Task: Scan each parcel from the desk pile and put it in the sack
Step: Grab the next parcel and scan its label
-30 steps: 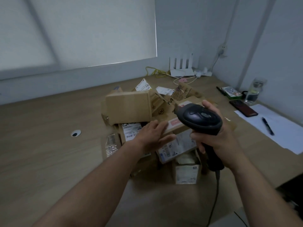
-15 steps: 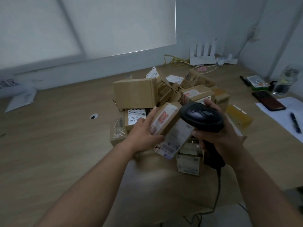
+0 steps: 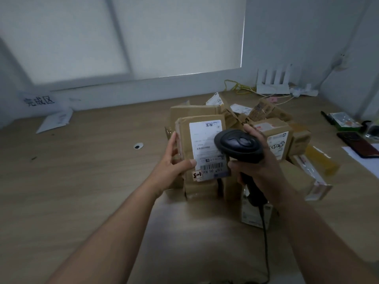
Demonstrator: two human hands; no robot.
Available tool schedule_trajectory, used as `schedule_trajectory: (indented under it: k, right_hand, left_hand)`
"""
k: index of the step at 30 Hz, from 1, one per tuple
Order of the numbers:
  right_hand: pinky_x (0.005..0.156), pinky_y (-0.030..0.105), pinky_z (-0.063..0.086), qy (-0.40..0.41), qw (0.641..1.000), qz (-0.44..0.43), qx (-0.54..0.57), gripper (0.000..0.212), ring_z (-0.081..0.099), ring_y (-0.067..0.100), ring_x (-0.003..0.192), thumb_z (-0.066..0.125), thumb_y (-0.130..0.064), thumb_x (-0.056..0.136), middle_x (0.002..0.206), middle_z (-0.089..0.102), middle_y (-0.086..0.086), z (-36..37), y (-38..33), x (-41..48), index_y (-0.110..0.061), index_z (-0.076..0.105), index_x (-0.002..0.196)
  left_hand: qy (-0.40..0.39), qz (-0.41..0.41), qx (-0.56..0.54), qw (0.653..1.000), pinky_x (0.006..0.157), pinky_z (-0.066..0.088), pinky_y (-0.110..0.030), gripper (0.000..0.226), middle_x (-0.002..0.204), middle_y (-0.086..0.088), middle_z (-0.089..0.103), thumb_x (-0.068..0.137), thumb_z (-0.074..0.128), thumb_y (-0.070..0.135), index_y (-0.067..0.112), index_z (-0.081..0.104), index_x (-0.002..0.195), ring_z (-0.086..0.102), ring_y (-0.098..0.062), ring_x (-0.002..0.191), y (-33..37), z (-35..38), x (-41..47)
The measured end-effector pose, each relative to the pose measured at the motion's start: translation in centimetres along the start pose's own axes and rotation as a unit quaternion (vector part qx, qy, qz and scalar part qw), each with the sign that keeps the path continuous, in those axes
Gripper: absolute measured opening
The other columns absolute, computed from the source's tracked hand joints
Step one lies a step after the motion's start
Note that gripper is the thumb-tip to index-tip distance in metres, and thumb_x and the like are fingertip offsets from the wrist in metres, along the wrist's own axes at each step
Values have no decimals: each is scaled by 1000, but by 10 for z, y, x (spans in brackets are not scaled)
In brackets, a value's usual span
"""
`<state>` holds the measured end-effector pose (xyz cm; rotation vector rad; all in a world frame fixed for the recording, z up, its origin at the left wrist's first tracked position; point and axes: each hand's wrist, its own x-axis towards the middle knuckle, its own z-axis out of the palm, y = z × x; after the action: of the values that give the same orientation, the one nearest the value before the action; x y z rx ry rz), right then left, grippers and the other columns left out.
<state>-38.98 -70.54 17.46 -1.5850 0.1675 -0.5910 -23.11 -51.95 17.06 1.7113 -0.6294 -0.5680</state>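
Note:
My left hand (image 3: 174, 162) grips a brown cardboard parcel (image 3: 202, 150) upright above the desk pile, its white shipping label and barcode turned toward me. My right hand (image 3: 258, 167) holds a black handheld barcode scanner (image 3: 239, 145) by its handle, its head right in front of the label's right side. The scanner's cable hangs down past the desk edge. Behind and to the right lies the pile of cardboard parcels (image 3: 274, 136). No sack is in view.
The wooden desk (image 3: 82, 181) runs to the wall. A white envelope (image 3: 55, 121) and a paper sign lie at the far left. A router (image 3: 273, 83) with cables stands at the back; a phone (image 3: 357, 144), pens and papers lie at the right.
My left hand has lifted the parcel off the pile and turned it so the label faces me. The scanner has stayed close to it. My view has swung left.

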Motion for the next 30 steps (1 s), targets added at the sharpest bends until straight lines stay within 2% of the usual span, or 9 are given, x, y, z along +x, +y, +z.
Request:
schedule_trajectory:
  k: [3, 7, 9, 12, 14, 16, 20, 23, 30]
  right_hand:
    - [59, 25, 55, -3, 1000, -18, -26, 91, 66, 6, 82, 77, 4, 71, 124, 54, -12, 19, -5, 10, -40, 34, 137]
    - [73, 27, 47, -38, 995, -19, -85, 94, 58, 11, 89, 86, -26, 62, 126, 60, -1, 43, -9, 24, -62, 31, 130]
    - [69, 23, 47, -58, 993, -21, -97, 95, 57, 4, 84, 85, -16, 68, 127, 60, -2, 57, -11, 29, -52, 30, 138]
    - [66, 11, 48, -73, 990, -43, -115, 95, 60, -9, 81, 82, -10, 71, 121, 58, -20, 81, -19, 30, -39, 27, 143]
    - [66, 20, 53, -87, 992, -40, -83, 98, 64, -1, 81, 86, -17, 65, 121, 62, -13, 94, -24, 27, -44, 29, 140]
    - [64, 24, 54, -113, 993, -26, -37, 98, 65, 6, 82, 90, -25, 57, 119, 65, -2, 104, -27, 23, -51, 34, 133]
    - [48, 23, 49, -171, 982, 26, 73, 96, 65, 11, 62, 81, 1, 60, 111, 63, 21, 122, -31, 11, -38, 38, 136]
    - [39, 31, 47, -195, 976, 51, 86, 95, 58, 23, 51, 70, 3, 60, 101, 62, 22, 131, -31, 5, -32, 36, 142]
    - [37, 31, 45, -212, 970, 82, 86, 94, 54, 24, 45, 69, 7, 58, 106, 61, 21, 134, -23, 4, -33, 41, 139]
  left_hand:
    - [-10, 0, 5, 1000, 82, 55, -26, 107, 126, -1, 53, 70, 76, 21, 51, 9, 148, 61, -13, 108, 3, -24, -11]
    - [1, 3, 11, 1000, 86, 57, -37, 109, 115, -7, 52, 59, 76, 22, 47, 14, 146, 63, -19, 102, 6, -53, -24]
    - [27, 9, 35, 999, 83, 57, -35, 112, 112, -6, 50, 61, 80, 17, 43, 15, 148, 62, -18, 100, 4, -68, -29]
    - [104, 20, 46, 993, 70, 52, -20, 108, 109, -1, 47, 73, 80, 1, 38, 13, 148, 58, -15, 99, -3, -96, -32]
    - [165, 22, 36, 985, 71, 50, -20, 113, 110, 1, 49, 68, 83, 5, 35, 11, 149, 56, -11, 99, -7, -117, -37]
    - [222, 20, 19, 975, 79, 54, -31, 116, 112, -1, 52, 58, 81, 17, 36, 11, 149, 58, -15, 104, -13, -139, -42]
    - [301, 8, -7, 953, 90, 54, -46, 118, 117, -6, 56, 50, 80, 24, 41, 13, 145, 60, -22, 109, -20, -171, -55]
    - [326, 3, -5, 946, 90, 55, -47, 116, 121, -8, 56, 51, 79, 21, 41, 14, 146, 60, -24, 110, -25, -184, -59]
    - [327, 1, 18, 945, 87, 56, -49, 123, 130, -11, 53, 44, 83, 33, 45, 13, 145, 57, -26, 115, -36, -198, -64]
